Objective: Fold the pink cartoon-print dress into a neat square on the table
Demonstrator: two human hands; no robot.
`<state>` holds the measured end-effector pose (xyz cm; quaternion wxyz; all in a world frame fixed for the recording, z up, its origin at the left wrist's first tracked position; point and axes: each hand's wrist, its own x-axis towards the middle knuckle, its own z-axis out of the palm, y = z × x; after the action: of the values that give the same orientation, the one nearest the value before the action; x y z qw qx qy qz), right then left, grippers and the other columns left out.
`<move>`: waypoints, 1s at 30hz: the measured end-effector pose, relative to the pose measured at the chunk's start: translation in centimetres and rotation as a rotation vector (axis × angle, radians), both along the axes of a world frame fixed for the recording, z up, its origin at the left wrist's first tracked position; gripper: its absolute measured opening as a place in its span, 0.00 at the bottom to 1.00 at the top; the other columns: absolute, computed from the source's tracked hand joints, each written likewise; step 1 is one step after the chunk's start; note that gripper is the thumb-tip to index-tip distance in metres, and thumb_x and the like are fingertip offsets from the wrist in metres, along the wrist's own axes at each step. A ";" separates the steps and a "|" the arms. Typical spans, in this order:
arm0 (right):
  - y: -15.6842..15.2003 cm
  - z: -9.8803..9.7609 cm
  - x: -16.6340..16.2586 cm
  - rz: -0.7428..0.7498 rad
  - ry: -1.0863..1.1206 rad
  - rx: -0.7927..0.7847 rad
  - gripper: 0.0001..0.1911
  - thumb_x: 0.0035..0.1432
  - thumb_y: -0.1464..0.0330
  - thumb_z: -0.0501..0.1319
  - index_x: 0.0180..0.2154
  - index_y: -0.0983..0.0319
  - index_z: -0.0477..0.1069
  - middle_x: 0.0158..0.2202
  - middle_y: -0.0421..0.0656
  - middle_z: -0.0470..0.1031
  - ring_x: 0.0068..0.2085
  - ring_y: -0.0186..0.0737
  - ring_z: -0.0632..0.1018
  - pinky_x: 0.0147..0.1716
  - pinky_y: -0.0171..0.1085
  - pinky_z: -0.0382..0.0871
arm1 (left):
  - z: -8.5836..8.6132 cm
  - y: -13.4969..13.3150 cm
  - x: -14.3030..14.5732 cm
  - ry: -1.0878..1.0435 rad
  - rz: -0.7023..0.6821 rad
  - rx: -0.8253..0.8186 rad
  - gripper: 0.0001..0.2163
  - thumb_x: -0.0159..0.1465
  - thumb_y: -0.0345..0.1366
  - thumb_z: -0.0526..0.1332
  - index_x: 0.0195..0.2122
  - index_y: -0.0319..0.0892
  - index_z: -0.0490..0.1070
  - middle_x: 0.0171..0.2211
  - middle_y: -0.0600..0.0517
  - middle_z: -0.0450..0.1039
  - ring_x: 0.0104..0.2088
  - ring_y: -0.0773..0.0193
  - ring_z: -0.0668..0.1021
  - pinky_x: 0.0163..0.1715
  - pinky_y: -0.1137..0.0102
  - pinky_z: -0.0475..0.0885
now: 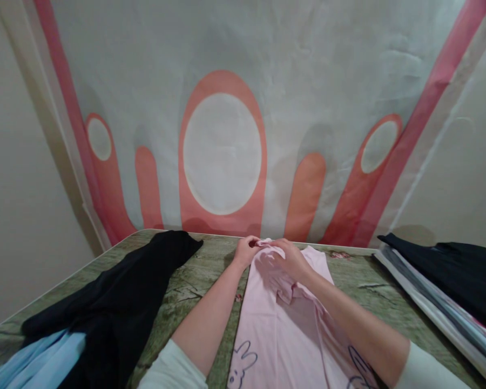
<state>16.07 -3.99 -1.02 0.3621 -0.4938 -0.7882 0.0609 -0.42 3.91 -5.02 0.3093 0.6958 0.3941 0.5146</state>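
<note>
In the head view, pinching the far end of the pink shirt [263, 319] mid-table with the left hand [246, 250], and holding bunched cloth just beside it in the right hand [289, 259], with fingertips partly lost in folds. Gripped close together, probably to control the gathered part while leaving the rest lying toward the near side. Kept apart at left, with black clothing [133, 294] over light blue cloth [52, 359], and at right, in a folded stack [433, 302], perhaps to avoid mixing. Working near the table's [202, 270] far edge, before a printed sheet [227, 38], so having little reach beyond; finding more room sideways, along tabletop strips flanking the shirt.
</note>
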 end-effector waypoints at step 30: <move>-6.9 -0.7 -3.7 -0.076 -0.392 -0.215 0.23 0.58 0.57 0.51 0.52 0.60 0.63 0.56 0.50 0.62 0.55 0.54 0.62 0.52 0.50 0.52 | 0.4 0.2 -1.7 0.413 0.034 0.156 0.12 0.58 0.27 0.55 0.42 0.41 0.70 0.39 0.50 0.70 0.40 0.65 0.72 0.44 0.70 0.66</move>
<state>12.36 -10.94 -1.71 0.1493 -0.5614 -0.8133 0.0337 -2.16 4.12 -4.65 0.1588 0.8015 0.4196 0.3953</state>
